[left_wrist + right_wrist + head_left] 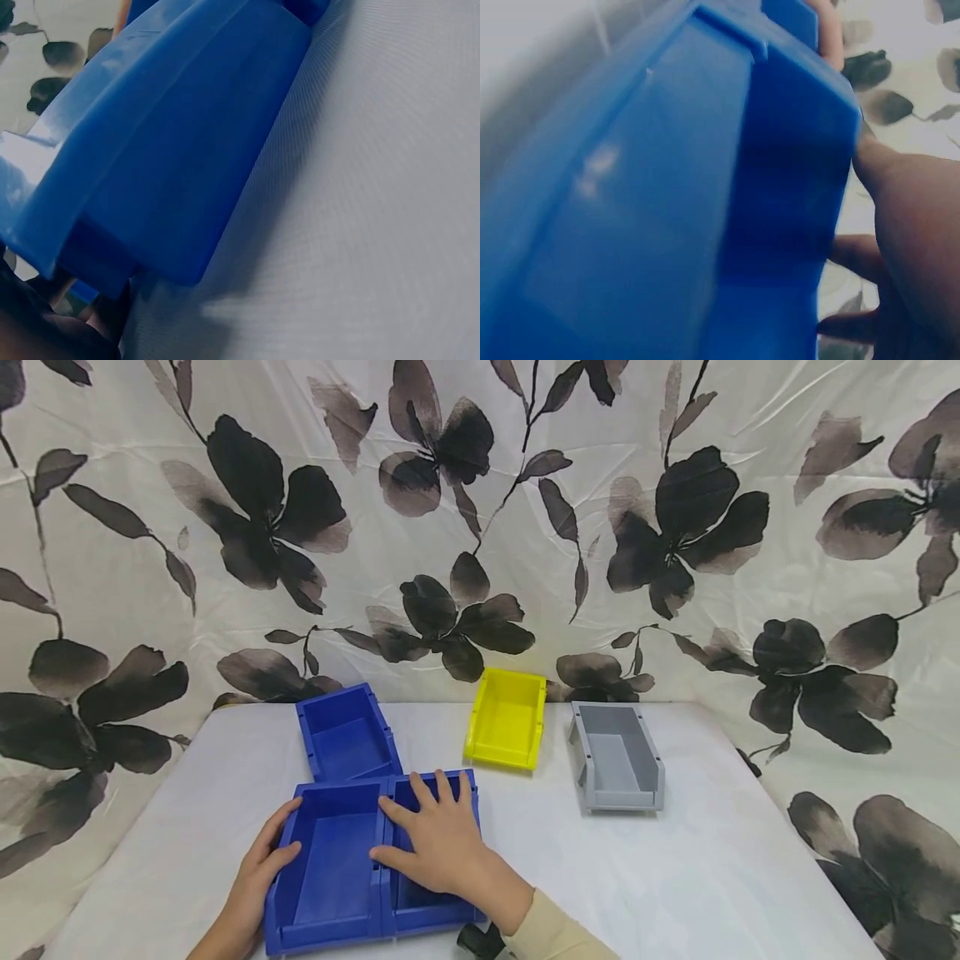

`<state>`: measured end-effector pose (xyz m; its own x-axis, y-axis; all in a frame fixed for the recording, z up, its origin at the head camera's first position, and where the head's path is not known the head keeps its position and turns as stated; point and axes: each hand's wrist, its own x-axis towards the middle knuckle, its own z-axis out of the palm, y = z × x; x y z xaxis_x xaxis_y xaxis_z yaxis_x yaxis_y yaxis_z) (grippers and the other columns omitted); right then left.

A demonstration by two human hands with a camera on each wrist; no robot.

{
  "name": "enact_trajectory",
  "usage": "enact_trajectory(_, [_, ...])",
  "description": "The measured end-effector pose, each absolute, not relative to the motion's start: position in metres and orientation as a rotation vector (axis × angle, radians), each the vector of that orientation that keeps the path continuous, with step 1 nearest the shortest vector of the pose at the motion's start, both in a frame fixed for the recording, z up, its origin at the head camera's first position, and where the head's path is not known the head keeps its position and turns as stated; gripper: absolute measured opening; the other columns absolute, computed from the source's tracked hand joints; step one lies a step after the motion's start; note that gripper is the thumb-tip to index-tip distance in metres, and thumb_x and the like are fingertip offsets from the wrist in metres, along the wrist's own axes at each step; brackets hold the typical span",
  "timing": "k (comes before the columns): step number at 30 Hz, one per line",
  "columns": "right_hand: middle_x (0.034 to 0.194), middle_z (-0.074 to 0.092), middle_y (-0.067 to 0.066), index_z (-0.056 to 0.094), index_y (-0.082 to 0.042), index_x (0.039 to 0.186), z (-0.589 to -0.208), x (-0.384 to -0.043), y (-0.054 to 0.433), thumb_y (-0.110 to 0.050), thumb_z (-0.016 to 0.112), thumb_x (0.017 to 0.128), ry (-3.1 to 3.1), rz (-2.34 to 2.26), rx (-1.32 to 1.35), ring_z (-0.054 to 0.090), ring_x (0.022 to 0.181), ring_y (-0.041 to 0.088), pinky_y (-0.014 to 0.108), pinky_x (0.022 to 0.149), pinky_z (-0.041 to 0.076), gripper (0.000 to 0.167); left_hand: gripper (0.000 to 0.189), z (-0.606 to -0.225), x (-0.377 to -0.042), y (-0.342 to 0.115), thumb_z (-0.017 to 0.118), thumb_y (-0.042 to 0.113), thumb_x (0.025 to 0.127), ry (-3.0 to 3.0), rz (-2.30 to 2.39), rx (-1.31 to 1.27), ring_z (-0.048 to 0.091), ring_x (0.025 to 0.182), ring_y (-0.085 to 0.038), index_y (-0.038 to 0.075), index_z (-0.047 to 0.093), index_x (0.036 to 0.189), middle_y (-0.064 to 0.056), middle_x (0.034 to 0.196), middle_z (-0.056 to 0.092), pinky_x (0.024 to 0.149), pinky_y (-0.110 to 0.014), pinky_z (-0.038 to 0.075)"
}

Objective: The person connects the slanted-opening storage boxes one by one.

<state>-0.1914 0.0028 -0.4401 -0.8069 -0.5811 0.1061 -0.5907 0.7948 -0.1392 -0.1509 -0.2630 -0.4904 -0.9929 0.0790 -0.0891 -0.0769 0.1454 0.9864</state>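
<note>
Two blue plastic storage bins stand side by side at the front of the table. My left hand [251, 877] grips the outer side of the left blue bin [333, 868], its thumb at the rim. Over the right blue bin [427, 902] my right hand [442, 847] is spread, with straight fingers reaching its far end and thumb side at the walls between the bins. The bin's blue wall [172, 157] fills much of the left wrist view. In the right wrist view, the blue bin [645, 187] appears close up beside my fingers.
Just behind the pair lies a third blue bin [348, 735], turned at an angle. A yellow bin [506, 718] stands at the table's back middle, and a grey bin [618, 760] is to its right. Floral cloth [570, 552] hangs behind the white table [675, 893].
</note>
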Motion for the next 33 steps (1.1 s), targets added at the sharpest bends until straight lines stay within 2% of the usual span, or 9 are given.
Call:
enact_trajectory(1, [0.153, 0.036, 0.008, 0.044, -0.037, 0.146, -0.438, -0.193, 0.005, -0.072, 0.030, 0.093, -2.913, 0.280, 0.960, 0.025, 0.140, 0.043, 0.070, 0.105, 0.009, 0.065, 0.058, -0.491, -0.151, -0.263, 0.042, 0.028, 0.104, 2.287, 1.976, 0.000, 0.002, 0.143, -0.038, 0.027, 0.017, 0.156, -0.011, 0.161, -0.003, 0.109, -0.039, 0.023])
enact_trajectory(3, [0.146, 0.046, 0.005, 0.051, -0.032, 0.142, -0.434, -0.197, 0.012, -0.065, 0.035, 0.096, -2.882, 0.347, 0.970, 0.034, 0.136, 0.039, 0.069, 0.105, 0.012, 0.059, 0.057, -0.491, -0.151, -0.262, 0.041, 0.028, 0.105, 2.292, 1.971, -0.004, 0.007, 0.142, -0.038, 0.028, 0.017, 0.156, -0.012, 0.161, -0.001, 0.098, -0.022, 0.032])
enact_trajectory(6, [0.130, 0.061, -0.002, 0.063, -0.023, 0.130, -0.427, -0.206, 0.024, -0.053, 0.047, 0.098, -2.801, 0.483, 1.010, 0.050, 0.125, 0.026, 0.057, 0.105, 0.027, 0.047, 0.057, -0.492, -0.150, -0.263, 0.041, 0.028, 0.105, 2.304, 1.977, -0.001, 0.009, 0.141, -0.039, 0.029, 0.017, 0.156, -0.013, 0.161, 0.000, 0.082, -0.009, 0.034])
enact_trajectory(9, [0.113, 0.068, -0.007, 0.070, -0.016, 0.119, -0.421, -0.216, 0.039, -0.041, 0.055, 0.098, -2.737, 0.653, 1.066, 0.061, 0.107, 0.011, 0.036, 0.093, 0.045, 0.036, 0.057, -0.492, -0.150, -0.262, 0.041, 0.028, 0.105, 2.301, 1.982, -0.004, 0.008, 0.141, -0.040, 0.029, 0.017, 0.156, -0.013, 0.161, -0.001, 0.081, -0.008, 0.034])
enact_trajectory(11, [0.105, 0.070, -0.008, 0.072, -0.014, 0.114, -0.418, -0.224, 0.050, -0.035, 0.058, 0.098, -2.725, 0.787, 1.108, 0.062, 0.094, 0.004, 0.026, 0.083, 0.049, 0.030, 0.057, -0.493, -0.150, -0.262, 0.042, 0.028, 0.105, 2.300, 1.981, -0.006, 0.008, 0.141, -0.040, 0.029, 0.017, 0.156, -0.013, 0.161, -0.001, 0.081, -0.009, 0.035])
enact_trajectory(13, [0.098, 0.069, -0.010, 0.072, -0.014, 0.112, -0.414, -0.232, 0.062, -0.031, 0.059, 0.097, -2.743, 0.905, 1.115, 0.060, 0.085, 0.002, 0.020, 0.075, 0.049, 0.026, 0.057, -0.493, -0.150, -0.263, 0.042, 0.028, 0.105, 2.305, 1.979, -0.011, 0.009, 0.141, -0.040, 0.029, 0.017, 0.156, -0.014, 0.161, 0.000, 0.082, -0.010, 0.036])
enact_trajectory(18, [0.090, 0.067, -0.012, 0.074, -0.015, 0.108, -0.403, -0.250, 0.095, -0.025, 0.061, 0.096, -2.785, 1.008, 0.990, 0.057, 0.079, 0.006, 0.022, 0.071, 0.049, 0.019, 0.057, -0.493, -0.150, -0.263, 0.042, 0.028, 0.105, 2.304, 1.977, -0.015, 0.010, 0.140, -0.041, 0.029, 0.017, 0.156, -0.014, 0.161, 0.000, 0.081, -0.010, 0.036])
enact_trajectory(24, [0.086, 0.066, -0.008, 0.073, -0.012, 0.106, -0.393, -0.268, 0.134, -0.013, 0.060, 0.095, -2.766, 1.091, 0.829, 0.056, 0.073, 0.012, 0.028, 0.066, 0.050, 0.017, 0.057, -0.493, -0.149, -0.262, 0.041, 0.027, 0.105, 2.304, 1.990, -0.008, 0.011, 0.139, -0.043, 0.028, 0.017, 0.156, -0.017, 0.160, 0.000, 0.081, -0.012, 0.038])
enact_trajectory(33, [0.091, 0.070, 0.005, 0.072, -0.007, 0.106, -0.380, -0.284, 0.186, -0.008, 0.060, 0.095, -2.704, 1.232, 0.716, 0.060, 0.072, 0.020, 0.030, 0.063, 0.051, 0.016, 0.057, -0.492, -0.149, -0.260, 0.041, 0.026, 0.105, 2.254, 2.039, -0.009, 0.011, 0.139, -0.043, 0.026, 0.017, 0.156, -0.017, 0.160, -0.001, 0.081, -0.017, 0.043])
